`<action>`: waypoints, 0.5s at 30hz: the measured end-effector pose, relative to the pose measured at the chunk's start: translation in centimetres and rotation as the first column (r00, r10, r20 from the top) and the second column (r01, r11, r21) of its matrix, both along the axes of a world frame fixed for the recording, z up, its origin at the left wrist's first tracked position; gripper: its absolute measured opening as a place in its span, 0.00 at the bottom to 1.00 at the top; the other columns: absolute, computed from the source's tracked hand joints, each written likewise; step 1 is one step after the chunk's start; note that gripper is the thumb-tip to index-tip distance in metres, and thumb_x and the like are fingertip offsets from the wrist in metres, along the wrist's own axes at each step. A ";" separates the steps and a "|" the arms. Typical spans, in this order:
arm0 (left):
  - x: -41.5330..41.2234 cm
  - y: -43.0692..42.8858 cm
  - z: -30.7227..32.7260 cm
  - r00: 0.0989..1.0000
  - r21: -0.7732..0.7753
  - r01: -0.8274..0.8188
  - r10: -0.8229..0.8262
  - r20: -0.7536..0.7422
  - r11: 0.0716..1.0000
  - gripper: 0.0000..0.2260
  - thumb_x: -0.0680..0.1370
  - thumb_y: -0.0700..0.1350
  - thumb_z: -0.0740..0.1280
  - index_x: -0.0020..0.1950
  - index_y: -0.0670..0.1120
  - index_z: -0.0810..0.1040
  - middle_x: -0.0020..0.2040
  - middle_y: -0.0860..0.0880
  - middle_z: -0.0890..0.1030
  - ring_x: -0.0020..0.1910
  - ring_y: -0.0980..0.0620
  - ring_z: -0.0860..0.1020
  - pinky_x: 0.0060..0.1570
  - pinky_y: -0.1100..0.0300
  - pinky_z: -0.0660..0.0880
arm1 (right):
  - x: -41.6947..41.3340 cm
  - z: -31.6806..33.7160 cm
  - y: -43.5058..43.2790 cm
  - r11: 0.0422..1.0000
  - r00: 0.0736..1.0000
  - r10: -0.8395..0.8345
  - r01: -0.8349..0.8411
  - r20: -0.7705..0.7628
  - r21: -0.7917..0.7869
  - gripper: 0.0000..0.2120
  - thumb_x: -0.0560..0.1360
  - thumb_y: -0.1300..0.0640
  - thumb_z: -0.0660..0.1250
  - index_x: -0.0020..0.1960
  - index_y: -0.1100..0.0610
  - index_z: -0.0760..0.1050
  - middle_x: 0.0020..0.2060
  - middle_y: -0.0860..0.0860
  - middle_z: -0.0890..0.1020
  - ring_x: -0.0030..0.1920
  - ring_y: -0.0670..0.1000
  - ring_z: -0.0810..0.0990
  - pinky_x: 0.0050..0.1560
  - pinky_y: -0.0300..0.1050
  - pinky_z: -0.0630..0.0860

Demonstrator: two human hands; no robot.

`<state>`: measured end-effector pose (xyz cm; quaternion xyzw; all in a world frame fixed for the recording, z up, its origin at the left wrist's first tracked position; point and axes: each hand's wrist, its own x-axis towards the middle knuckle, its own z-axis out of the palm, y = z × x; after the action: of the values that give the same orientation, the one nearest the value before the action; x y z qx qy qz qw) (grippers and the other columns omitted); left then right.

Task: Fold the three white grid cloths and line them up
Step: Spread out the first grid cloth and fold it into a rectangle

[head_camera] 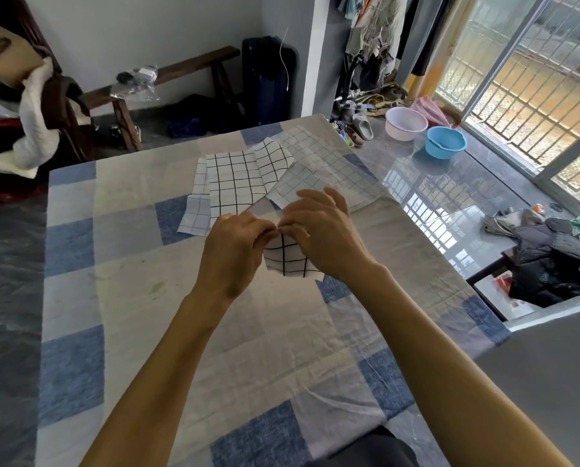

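Broadly, the table (137, 298) under its blue-and-white checked cover fills the view, and the work sits toward its far edge. Along that edge several cloths overlap loosely: a bold black-grid white cloth (233, 183) lies flat in the middle, a second bold-grid piece (273, 161) curls beside it, and paler fine-grid cloths (325, 166) spread underneath toward the far right corner. Nearer the table's middle, a small bold-grid cloth (287, 261) is held up by its upper edge. The left hand (234, 251) and right hand (325, 237) meet there, each pinching that edge, fingertips touching. I judge this to be the fold on cloth 1 of 3 — the other 2 look unfolded. The next move calls for matching the corners squarely, laying the cloth flat and pressing the crease.
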<state>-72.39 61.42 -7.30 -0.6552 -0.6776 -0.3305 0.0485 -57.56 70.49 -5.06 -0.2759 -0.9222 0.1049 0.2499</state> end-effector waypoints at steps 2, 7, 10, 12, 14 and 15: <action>0.0 -0.4 -0.1 0.995 0.019 -0.012 0.010 0.104 1.000 0.09 0.76 0.47 0.67 0.50 0.44 0.81 0.43 0.47 0.82 0.40 0.49 0.78 0.45 0.55 0.72 | -0.1 -0.2 0.0 1.000 0.998 -0.002 0.000 -0.069 -0.028 0.06 0.75 0.54 0.67 0.45 0.53 0.83 0.48 0.47 0.84 0.61 0.52 0.75 0.67 0.48 0.56; 0.4 -1.4 -0.7 0.926 0.042 -0.081 0.060 0.372 0.996 0.11 0.77 0.50 0.65 0.49 0.44 0.82 0.43 0.49 0.83 0.42 0.52 0.78 0.45 0.53 0.75 | 0.2 -0.6 0.2 0.987 0.982 -0.053 0.023 -0.181 -0.161 0.05 0.76 0.53 0.67 0.44 0.52 0.81 0.41 0.44 0.82 0.51 0.49 0.78 0.61 0.46 0.65; 0.7 -1.5 -1.1 0.930 0.046 -0.099 0.076 0.358 0.994 0.10 0.77 0.48 0.65 0.49 0.43 0.81 0.42 0.48 0.82 0.41 0.49 0.78 0.43 0.51 0.76 | 0.4 -0.8 0.1 0.979 0.982 -0.071 0.035 -0.175 -0.200 0.05 0.76 0.51 0.67 0.45 0.50 0.81 0.41 0.42 0.81 0.49 0.46 0.78 0.60 0.52 0.70; 0.9 -1.5 -1.1 0.943 0.049 -0.092 0.072 0.326 0.995 0.09 0.77 0.47 0.65 0.50 0.43 0.81 0.43 0.47 0.82 0.41 0.49 0.78 0.44 0.50 0.76 | 0.3 -0.7 -0.3 0.968 0.978 -0.075 0.024 -0.197 -0.251 0.07 0.75 0.48 0.67 0.47 0.50 0.81 0.45 0.42 0.82 0.50 0.44 0.78 0.58 0.53 0.72; 0.9 -1.5 -1.1 0.957 0.061 -0.071 0.051 0.285 0.996 0.09 0.77 0.46 0.65 0.52 0.43 0.81 0.44 0.47 0.83 0.41 0.49 0.79 0.45 0.51 0.76 | 0.0 -0.3 -0.6 0.955 0.977 -0.065 0.002 -0.204 -0.296 0.12 0.74 0.44 0.68 0.52 0.49 0.81 0.49 0.43 0.83 0.54 0.45 0.77 0.60 0.53 0.72; 1.0 -1.5 -1.0 0.964 0.067 -0.061 0.042 0.262 0.996 0.09 0.77 0.46 0.65 0.52 0.43 0.81 0.44 0.47 0.83 0.41 0.49 0.79 0.45 0.52 0.76 | -0.2 -0.1 -0.8 0.956 0.979 -0.044 -0.017 -0.201 -0.293 0.12 0.73 0.44 0.69 0.52 0.49 0.81 0.50 0.44 0.83 0.55 0.45 0.78 0.60 0.54 0.72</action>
<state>-71.40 59.96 -8.32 -0.5861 -0.6821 -0.4373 -0.0078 -57.73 69.74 -5.17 -0.3037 -0.8638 0.2667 0.3009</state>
